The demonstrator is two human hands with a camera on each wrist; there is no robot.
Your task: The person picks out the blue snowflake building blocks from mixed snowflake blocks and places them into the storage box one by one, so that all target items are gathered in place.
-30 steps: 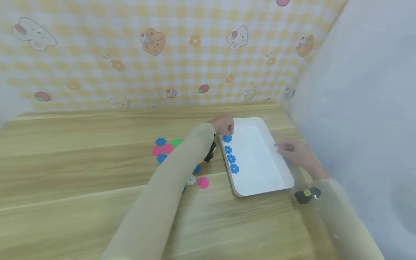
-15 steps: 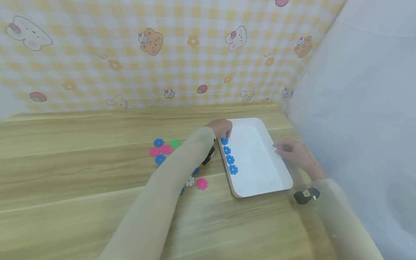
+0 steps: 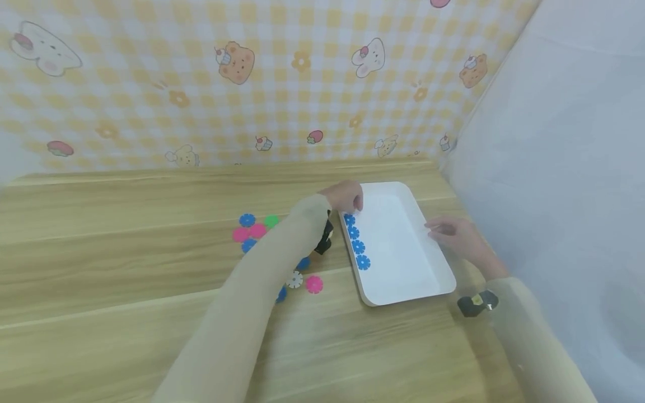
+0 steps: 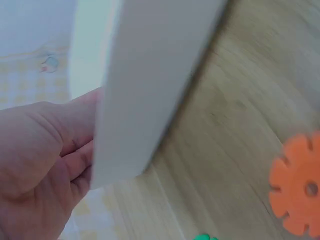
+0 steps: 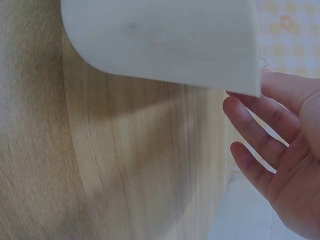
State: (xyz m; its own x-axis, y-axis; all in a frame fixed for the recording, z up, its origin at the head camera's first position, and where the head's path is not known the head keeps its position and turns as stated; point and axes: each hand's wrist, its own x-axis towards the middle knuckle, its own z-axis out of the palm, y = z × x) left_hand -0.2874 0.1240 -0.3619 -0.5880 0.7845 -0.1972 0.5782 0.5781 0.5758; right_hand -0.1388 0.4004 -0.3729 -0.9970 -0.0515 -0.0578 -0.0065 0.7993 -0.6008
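Note:
A white rectangular tray (image 3: 400,252) lies on the table with several blue notched plastic discs (image 3: 358,247) in a row along its left inner side. My left hand (image 3: 345,196) reaches over the tray's far left corner, fingers bent down just above the uppermost blue disc (image 3: 349,220). In the left wrist view, the tray wall (image 4: 145,85) hides the fingertips of the left hand (image 4: 40,155), so what they hold cannot be seen. My right hand (image 3: 456,238) pinches the tray's right rim between thumb and forefinger; its other fingers (image 5: 252,162) are spread below the rim.
Left of the tray, partly under my left sleeve, lie loose discs: pink (image 3: 314,284), white (image 3: 295,279), green (image 3: 271,221) and blue (image 3: 247,220). An orange disc (image 4: 302,187) shows in the left wrist view. A checked cloth (image 3: 302,84) hangs behind; a white sheet (image 3: 554,168) is at right.
The uppermost blue disc has shifted slightly toward the row and now lies close to the others. My left hand dipped, then rose a little. The right hand stays on the rim.

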